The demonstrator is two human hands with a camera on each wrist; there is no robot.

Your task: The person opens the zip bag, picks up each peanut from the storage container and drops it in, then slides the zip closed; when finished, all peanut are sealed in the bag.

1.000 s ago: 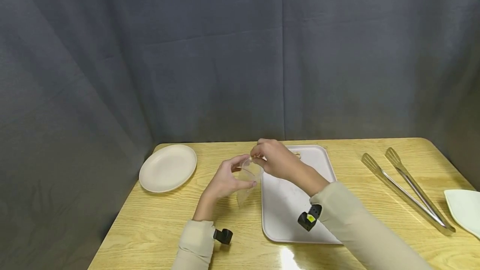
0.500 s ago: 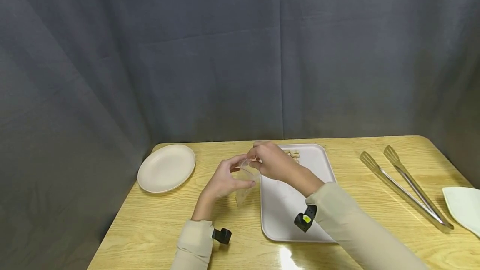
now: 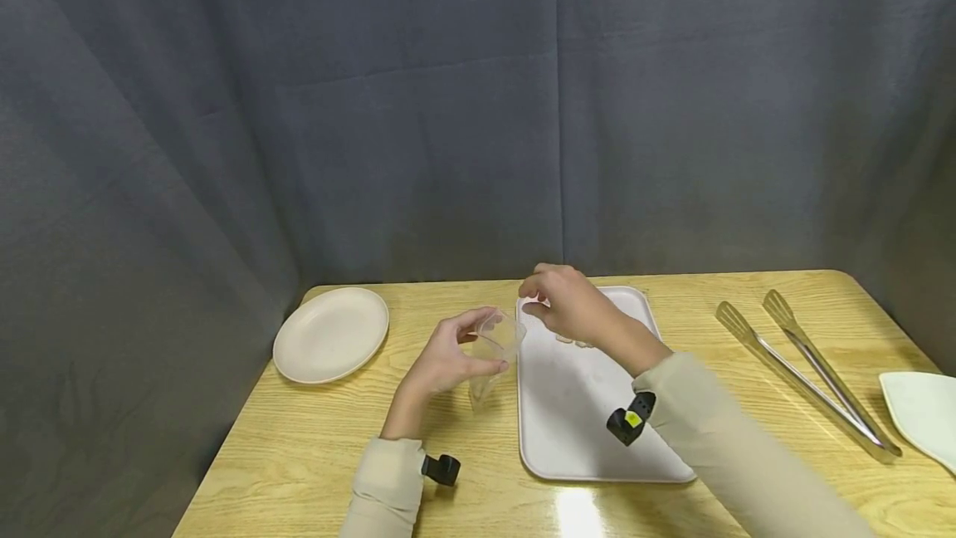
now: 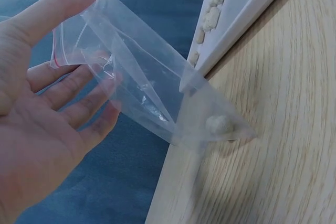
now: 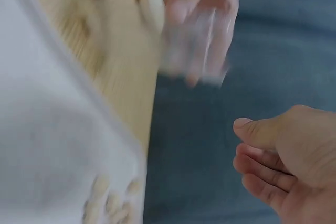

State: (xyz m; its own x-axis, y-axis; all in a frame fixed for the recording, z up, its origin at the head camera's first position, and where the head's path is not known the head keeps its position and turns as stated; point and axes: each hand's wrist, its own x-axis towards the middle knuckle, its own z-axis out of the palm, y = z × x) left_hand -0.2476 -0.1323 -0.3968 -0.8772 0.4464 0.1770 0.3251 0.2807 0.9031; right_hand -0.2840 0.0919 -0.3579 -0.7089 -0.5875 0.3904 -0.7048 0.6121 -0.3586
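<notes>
My left hand point(image 3: 446, 359) holds a clear zip-seal plastic bag point(image 4: 139, 61) by its mouth, thumb on one side and fingers on the other, spreading it. The bag hangs beside the tray's left edge. At its bottom corner sits a pale lumpy piece point(image 4: 220, 124) that looks like a peanut in its shell. To the right of the bag, above the tray's far part, is my right hand point(image 3: 571, 310), its fingers loosely bent and nothing visible between them. Several similar peanuts point(image 4: 212, 17) lie on the white tray point(image 3: 568, 430), partly hidden by the right hand in the head view.
A cream round plate point(image 3: 331, 335) stands at the table's far left. Metal tongs point(image 3: 810, 376) lie right of the tray, and a pale green-white object point(image 3: 922, 413) is cut off at the right edge. A dark curtain point(image 3: 433, 106) hangs behind the wooden table point(image 3: 299, 455).
My right hand was at the bag's mouth, and a pale piece showed at its fingertips earliest. It has moved right, away from the bag, over the tray. The left hand has barely moved.
</notes>
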